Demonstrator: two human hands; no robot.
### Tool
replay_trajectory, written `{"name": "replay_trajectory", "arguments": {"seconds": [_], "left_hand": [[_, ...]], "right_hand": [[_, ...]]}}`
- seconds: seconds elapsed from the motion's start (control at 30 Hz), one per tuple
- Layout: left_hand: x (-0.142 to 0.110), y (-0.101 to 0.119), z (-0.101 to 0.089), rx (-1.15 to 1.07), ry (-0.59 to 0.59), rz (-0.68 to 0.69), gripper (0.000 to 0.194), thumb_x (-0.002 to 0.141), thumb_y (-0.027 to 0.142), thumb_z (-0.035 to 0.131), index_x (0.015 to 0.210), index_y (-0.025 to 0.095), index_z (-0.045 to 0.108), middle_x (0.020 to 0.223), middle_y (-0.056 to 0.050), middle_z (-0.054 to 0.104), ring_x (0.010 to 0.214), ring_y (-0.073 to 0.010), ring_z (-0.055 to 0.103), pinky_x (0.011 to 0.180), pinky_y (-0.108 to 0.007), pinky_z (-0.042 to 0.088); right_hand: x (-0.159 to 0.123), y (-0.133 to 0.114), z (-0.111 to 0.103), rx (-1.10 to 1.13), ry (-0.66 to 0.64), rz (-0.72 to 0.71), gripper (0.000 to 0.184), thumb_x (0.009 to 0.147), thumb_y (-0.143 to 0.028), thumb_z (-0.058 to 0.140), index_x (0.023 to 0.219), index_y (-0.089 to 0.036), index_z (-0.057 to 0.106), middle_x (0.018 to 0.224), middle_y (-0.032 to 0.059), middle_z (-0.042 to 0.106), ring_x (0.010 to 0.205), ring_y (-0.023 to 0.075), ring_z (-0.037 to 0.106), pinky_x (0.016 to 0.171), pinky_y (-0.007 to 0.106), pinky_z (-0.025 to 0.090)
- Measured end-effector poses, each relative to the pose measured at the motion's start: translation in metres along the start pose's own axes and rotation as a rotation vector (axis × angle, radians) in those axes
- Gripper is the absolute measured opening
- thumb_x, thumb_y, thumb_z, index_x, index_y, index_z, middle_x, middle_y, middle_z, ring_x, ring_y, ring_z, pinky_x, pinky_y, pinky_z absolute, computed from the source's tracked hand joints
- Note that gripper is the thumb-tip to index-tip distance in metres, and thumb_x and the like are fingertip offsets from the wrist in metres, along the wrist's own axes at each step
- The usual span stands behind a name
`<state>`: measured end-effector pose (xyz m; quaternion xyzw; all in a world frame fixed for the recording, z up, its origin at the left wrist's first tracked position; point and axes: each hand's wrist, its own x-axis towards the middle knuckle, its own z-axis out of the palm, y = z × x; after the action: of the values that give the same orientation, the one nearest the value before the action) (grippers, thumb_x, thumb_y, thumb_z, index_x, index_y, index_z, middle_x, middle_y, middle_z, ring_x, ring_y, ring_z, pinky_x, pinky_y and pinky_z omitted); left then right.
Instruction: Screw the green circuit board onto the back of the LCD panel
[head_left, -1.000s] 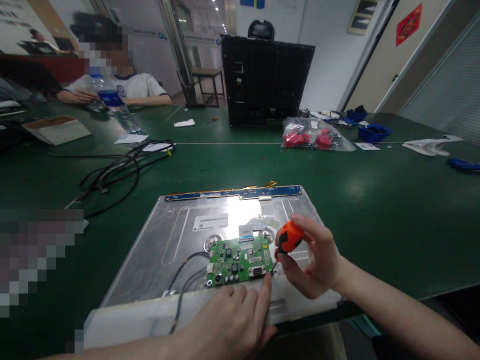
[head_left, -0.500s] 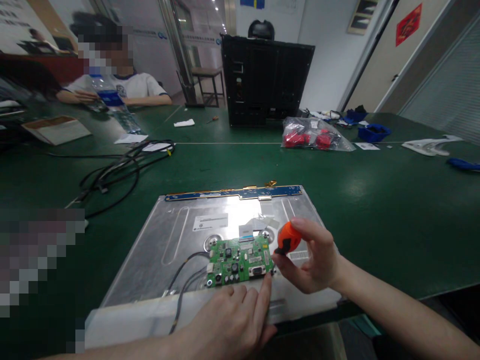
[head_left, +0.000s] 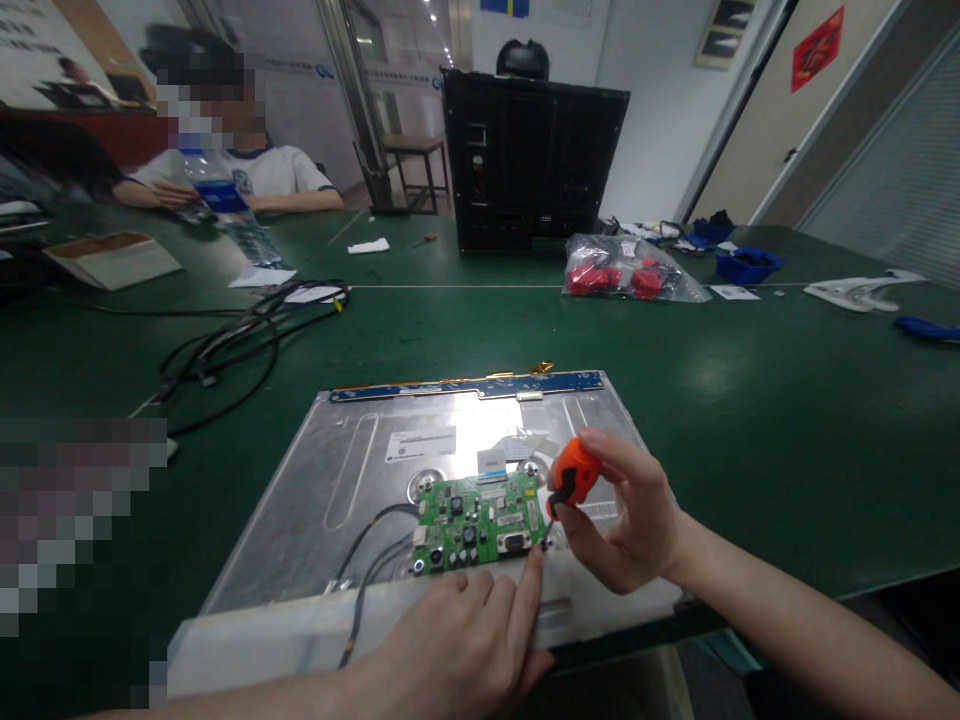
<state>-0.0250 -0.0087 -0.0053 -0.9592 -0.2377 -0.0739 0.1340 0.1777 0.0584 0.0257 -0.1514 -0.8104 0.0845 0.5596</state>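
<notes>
My right hand pinches the orange and black handle of a screwdriver between thumb and fingers. The screwdriver leans with its tip down at the lower right corner of a green circuit board. My left hand lies palm down below the board, its index finger stretched to that same corner, beside the tip. Under the board is a silver metal display panel with a blue circuit strip along its far edge. Dark cables run from the board's left side toward me.
Coiled black cables lie at left on the green table. Beyond stand a black monitor seen from behind and a bag of red parts. A person sits at the far left near a water bottle.
The screwdriver handle has turned a little, and the fingers and thumb of my right hand have shifted on it. My left hand and the board stay in place.
</notes>
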Motion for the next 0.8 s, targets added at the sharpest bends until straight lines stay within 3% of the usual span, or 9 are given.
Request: {"name": "replay_trajectory", "arguments": {"seconds": [0.23,0.6,0.8], "left_hand": [[-0.0011,0.0026,0.0026,0.003,0.024,-0.006,0.046,0.099,0.032,0.045,0.127,-0.004,0.054,0.082,-0.011,0.072,0.060,-0.0209,0.066,0.050,-0.032,0.052],[0.0002,0.0010,-0.0005,-0.012,0.041,0.003,0.044,0.100,0.029,0.041,0.125,-0.005,0.054,0.083,-0.013,0.072,0.060,-0.0223,0.066,0.049,-0.033,0.053],[-0.0005,0.0011,-0.0010,-0.004,0.032,-0.001,0.045,0.099,0.031,0.044,0.126,-0.004,0.055,0.083,-0.013,0.072,0.060,-0.0216,0.066,0.050,-0.032,0.052]], "right_hand": [[0.0043,-0.0003,0.0004,-0.054,0.028,-0.016,0.075,0.084,-0.009,0.059,0.153,-0.017,0.029,0.083,-0.0010,0.057,0.052,0.0109,0.048,0.039,0.022,0.044],[0.0034,0.0002,-0.0029,0.036,-0.034,0.004,0.079,0.078,-0.008,0.052,0.153,-0.015,0.028,0.087,0.0023,0.056,0.059,0.0138,0.055,0.047,0.026,0.054],[0.0028,-0.0006,-0.0020,0.015,-0.022,0.013,0.077,0.079,-0.006,0.053,0.152,-0.013,0.030,0.087,0.0027,0.057,0.057,0.0129,0.054,0.045,0.025,0.053]]}}
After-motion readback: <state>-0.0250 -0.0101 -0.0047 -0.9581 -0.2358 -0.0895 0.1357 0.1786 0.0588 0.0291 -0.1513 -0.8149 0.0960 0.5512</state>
